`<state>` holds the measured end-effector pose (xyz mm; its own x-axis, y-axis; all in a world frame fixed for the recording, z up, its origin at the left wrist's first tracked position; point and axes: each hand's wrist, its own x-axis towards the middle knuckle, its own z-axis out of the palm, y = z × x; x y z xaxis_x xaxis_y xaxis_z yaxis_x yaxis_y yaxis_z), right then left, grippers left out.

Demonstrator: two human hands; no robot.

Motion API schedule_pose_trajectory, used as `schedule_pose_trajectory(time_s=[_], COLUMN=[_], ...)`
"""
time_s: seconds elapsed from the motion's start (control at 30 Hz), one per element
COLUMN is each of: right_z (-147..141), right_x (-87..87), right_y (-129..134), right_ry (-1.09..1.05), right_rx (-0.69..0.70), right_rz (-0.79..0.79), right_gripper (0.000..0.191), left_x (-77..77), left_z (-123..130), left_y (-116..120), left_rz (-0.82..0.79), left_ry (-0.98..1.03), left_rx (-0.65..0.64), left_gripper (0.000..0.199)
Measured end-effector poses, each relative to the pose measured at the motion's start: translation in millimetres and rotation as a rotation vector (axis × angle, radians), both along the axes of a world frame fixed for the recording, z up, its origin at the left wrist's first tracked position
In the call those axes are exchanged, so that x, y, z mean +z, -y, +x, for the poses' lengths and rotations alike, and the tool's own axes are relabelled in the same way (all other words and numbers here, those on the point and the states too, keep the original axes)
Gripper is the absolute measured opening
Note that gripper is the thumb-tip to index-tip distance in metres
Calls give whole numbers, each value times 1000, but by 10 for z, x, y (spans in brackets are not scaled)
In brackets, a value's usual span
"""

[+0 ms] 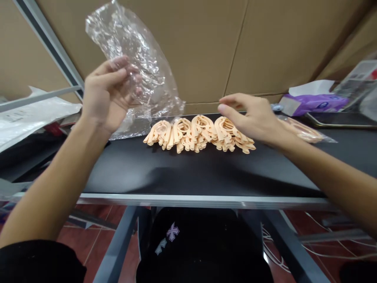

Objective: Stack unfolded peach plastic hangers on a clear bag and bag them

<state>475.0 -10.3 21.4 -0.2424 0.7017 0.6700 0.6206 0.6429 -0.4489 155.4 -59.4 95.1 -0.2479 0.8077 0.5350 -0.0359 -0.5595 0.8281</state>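
My left hand [110, 90] is raised at the upper left, its fingers closed on a crinkled clear plastic bag [150, 67]. Below the bag, several bunches of peach-coloured plastic pieces [202, 133] lie in a row on the black tabletop [182, 173]. These pieces have looped tops and rounded ends. Beside the right end of the row is my right hand [250, 116], thumb and fingers apart with nothing seen between them. More clear plastic [132, 124] lies left of the row.
At the right are a packet of peach pieces [306, 131], a purple tissue pack [321, 103] and a dark flat tray-like object [341, 120]. White plastic packaging [35, 114] lies at the left. Cardboard [200, 47] stands behind the table, whose metal edge [206, 200] runs along the front.
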Motion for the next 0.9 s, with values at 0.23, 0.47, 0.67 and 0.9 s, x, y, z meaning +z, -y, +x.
schedule_pose_trajectory(time_s=[0.23,0.47,0.67,0.9], right_z=[-245,-211,-189,-152], right_x=[-34,-35,-17,-13], right_y=[87,137,136,133], right_ry=[-339,-683,-742,-781], right_rx=[221,290,302,315], right_rz=[-401,-635,-611,-586], right_gripper=[44,14,20,15], left_x=[-347,-623,-594,-588], left_z=[281,257,308,276], left_y=[-178,-215,-165,-175], left_rz=[-134,-186,-249,-255], left_ry=[132,115,167,138], left_rx=[-183,-186,-140,-132], left_gripper=[29,16,18,19])
